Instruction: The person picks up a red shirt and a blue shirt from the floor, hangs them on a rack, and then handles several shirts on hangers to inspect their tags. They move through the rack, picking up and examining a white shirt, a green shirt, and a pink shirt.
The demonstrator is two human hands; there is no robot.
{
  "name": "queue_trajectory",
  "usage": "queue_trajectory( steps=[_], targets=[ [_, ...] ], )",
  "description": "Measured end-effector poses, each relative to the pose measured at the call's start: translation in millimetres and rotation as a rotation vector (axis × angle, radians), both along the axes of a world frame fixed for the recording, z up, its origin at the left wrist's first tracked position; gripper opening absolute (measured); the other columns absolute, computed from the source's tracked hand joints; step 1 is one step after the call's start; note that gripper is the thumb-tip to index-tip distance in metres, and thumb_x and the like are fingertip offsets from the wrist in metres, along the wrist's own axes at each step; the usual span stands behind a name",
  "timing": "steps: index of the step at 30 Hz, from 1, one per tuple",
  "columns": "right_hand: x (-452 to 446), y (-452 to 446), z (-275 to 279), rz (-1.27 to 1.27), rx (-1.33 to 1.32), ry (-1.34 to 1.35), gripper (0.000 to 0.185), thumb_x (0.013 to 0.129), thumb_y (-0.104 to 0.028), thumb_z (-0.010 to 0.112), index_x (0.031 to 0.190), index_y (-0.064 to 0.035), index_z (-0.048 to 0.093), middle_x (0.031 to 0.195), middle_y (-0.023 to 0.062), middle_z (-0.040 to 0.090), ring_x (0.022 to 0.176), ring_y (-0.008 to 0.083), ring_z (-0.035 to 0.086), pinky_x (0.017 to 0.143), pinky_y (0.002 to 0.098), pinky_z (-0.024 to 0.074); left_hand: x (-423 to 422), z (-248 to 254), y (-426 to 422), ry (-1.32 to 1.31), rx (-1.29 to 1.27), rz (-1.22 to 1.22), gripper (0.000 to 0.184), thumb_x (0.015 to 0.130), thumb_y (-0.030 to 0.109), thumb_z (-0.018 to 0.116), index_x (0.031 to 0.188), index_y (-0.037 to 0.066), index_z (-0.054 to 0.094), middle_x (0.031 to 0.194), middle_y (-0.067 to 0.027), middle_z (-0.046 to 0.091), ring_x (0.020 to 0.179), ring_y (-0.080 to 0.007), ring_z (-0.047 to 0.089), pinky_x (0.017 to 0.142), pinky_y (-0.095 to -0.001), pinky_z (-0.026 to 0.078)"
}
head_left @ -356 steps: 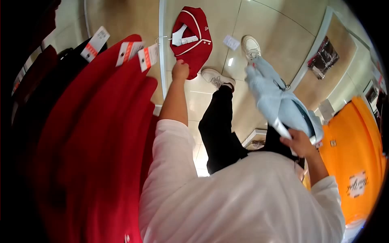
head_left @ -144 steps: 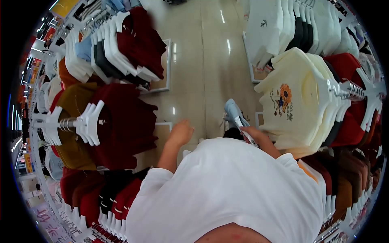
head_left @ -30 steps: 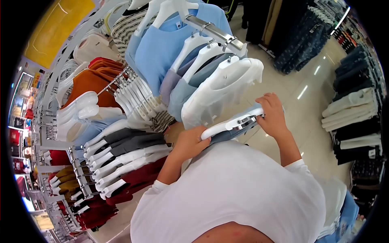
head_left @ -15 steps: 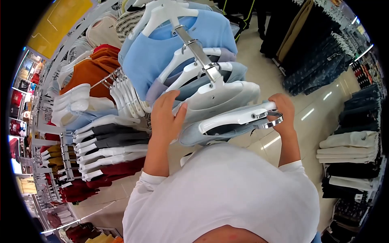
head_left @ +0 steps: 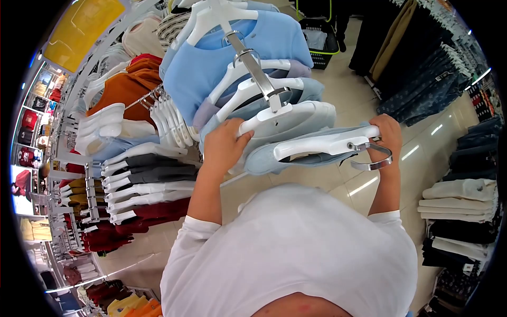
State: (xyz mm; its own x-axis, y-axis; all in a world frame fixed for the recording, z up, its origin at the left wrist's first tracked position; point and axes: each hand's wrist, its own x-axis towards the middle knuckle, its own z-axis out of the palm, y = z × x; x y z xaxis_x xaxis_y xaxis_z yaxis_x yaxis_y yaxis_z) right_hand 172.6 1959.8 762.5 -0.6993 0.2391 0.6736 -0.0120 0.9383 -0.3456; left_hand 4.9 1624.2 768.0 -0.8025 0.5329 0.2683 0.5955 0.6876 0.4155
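Observation:
My right hand (head_left: 387, 138) is closed around one end of a white hanger (head_left: 317, 147) carrying a pale blue-grey top (head_left: 260, 158). Its wide metal hook (head_left: 376, 165) hangs free of the rail. At the front of the display rail (head_left: 255, 68), my left hand (head_left: 224, 147) grips the end of another white hanger (head_left: 264, 120), which bears a pale grey top (head_left: 309, 119). Behind it hang several more tops, among them a light blue sweater (head_left: 185, 74).
To the left, racks hold dark grey tops (head_left: 158, 175), maroon tops (head_left: 158, 215) and orange tops (head_left: 129, 90). Jeans (head_left: 414, 87) hang at the upper right, with folded white trousers (head_left: 457, 198) below. A black shopping basket (head_left: 321, 50) stands on the floor beyond the rail.
My left hand has gone from spread fingers to a grip on the front hanger. My right hand has shifted slightly right with the blue-grey top. The shopping basket has come further into view.

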Motion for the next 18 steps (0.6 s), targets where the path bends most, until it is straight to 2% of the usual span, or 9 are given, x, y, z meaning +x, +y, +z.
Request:
queue_trajectory(
  steps=[7, 11, 12, 16, 18],
  targets=[
    [22, 15, 7, -0.026, 0.002, -0.001, 0.038, 0.056, 0.001, 0.068, 0.093, -0.0060, 0.062, 0.097, 0.0103, 0.064, 0.100, 0.0338, 0.058, 0.090, 0.0402, 0.0460, 19, 9, -10, -0.064, 0.024, 0.050, 0.027, 0.084, 0.030, 0.070, 0.099, 0.008, 0.065, 0.087, -0.0108, 0.066, 0.078, -0.0324, 0.064, 0.068, -0.0413, 0.049],
    [34, 22, 17, -0.009, -0.039, -0.069, 0.037, 0.057, 0.000, 0.065, 0.094, -0.0054, 0.062, 0.100, 0.0117, 0.064, 0.098, 0.0335, 0.058, 0.088, 0.0379, 0.0457, 37, 5, -29, -0.181, 0.012, 0.100, 0.027, 0.084, 0.029, 0.069, 0.100, 0.008, 0.065, 0.089, -0.0126, 0.065, 0.080, -0.0338, 0.063, 0.070, -0.0411, 0.049],
    [34, 25, 15, -0.014, -0.014, -0.050, 0.034, 0.059, -0.004, 0.066, 0.093, -0.0060, 0.063, 0.099, 0.0107, 0.064, 0.095, 0.0326, 0.059, 0.085, 0.0371, 0.0456, 42, 2, -36, -0.223, -0.002, 0.119, 0.027, 0.084, 0.029, 0.069, 0.100, 0.007, 0.064, 0.089, -0.0134, 0.065, 0.081, -0.0344, 0.063, 0.071, -0.0414, 0.049],
    [26, 21, 22, -0.006, -0.002, -0.122, 0.029, 0.063, -0.008, 0.067, 0.091, -0.0073, 0.064, 0.094, 0.0082, 0.064, 0.090, 0.0310, 0.059, 0.080, 0.0375, 0.0463, 64, -30, -75, -0.301, -0.088, 0.186, 0.028, 0.084, 0.028, 0.068, 0.101, 0.007, 0.063, 0.092, -0.0167, 0.065, 0.084, -0.0370, 0.062, 0.074, -0.0438, 0.048],
    [18, 20, 24, -0.001, -0.010, -0.188, 0.028, 0.064, -0.010, 0.069, 0.092, -0.0082, 0.064, 0.094, 0.0078, 0.064, 0.090, 0.0309, 0.059, 0.079, 0.0374, 0.0468, 78, -54, -102, -0.358, -0.222, 0.255, 0.030, 0.083, 0.028, 0.068, 0.103, 0.006, 0.062, 0.093, -0.0181, 0.065, 0.087, -0.0384, 0.062, 0.075, -0.0454, 0.048]
  ],
)
